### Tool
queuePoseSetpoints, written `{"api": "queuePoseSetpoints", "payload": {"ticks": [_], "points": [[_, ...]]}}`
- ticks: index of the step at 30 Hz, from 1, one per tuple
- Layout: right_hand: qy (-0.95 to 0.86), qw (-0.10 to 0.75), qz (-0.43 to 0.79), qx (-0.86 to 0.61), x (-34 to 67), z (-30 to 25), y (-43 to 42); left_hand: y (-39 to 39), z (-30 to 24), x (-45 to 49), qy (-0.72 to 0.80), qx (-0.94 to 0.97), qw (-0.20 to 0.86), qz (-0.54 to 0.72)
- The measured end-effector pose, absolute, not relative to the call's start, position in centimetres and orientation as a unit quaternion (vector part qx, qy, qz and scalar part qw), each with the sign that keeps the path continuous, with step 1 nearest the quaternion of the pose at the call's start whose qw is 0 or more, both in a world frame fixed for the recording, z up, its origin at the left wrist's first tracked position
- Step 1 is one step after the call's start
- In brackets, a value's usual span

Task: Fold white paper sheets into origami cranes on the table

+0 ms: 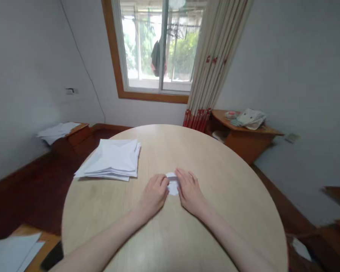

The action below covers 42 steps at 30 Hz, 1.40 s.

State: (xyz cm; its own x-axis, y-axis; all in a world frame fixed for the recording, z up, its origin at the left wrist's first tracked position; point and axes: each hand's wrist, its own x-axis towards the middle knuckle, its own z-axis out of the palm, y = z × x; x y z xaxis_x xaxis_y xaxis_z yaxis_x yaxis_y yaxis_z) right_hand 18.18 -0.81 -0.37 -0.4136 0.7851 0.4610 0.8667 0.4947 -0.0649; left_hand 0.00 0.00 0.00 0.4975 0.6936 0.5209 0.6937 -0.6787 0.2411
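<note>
A small folded piece of white paper (172, 184) lies on the round wooden table (215, 181), between my two hands. My left hand (155, 192) rests on the table with its fingers curled against the paper's left edge. My right hand (189, 189) lies with fingers pressed together over the paper's right side. Most of the paper is hidden under the fingers. A stack of white paper sheets (113, 158) sits on the table to the far left of my hands.
A low wooden cabinet (243, 138) with cloths on top stands at the right by the curtain (215, 64). Another low cabinet (73, 136) with papers is at the left wall. Loose sheets (11, 251) and a dark phone (52, 257) lie bottom left.
</note>
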Motion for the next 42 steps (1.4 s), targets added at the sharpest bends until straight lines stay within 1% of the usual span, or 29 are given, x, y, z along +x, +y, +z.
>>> {"api": "queuePoseSetpoints", "payload": {"ticks": [5,11,16,29,42], "points": [[-0.854,0.215,-0.054,-0.471,18.6,-1.2,-0.2,0.5,-0.9,0.1,-0.39,-0.863,0.008,-0.321],[-0.859,0.191,-0.018,-0.475,18.9,-1.6,-0.1,0.8,-1.8,0.4,-0.397,-0.879,0.015,-0.265],[-0.864,0.155,-0.007,-0.479,18.9,-1.9,-0.2,0.6,-1.5,0.7,-0.411,-0.888,0.023,-0.206],[-0.855,0.101,0.028,-0.507,18.0,-1.2,-0.3,0.1,-1.2,1.6,-0.459,-0.883,0.021,-0.094],[-0.819,0.041,0.029,-0.572,17.8,-0.1,-0.9,-0.9,-0.8,2.0,-0.506,-0.856,0.01,-0.107]]}}
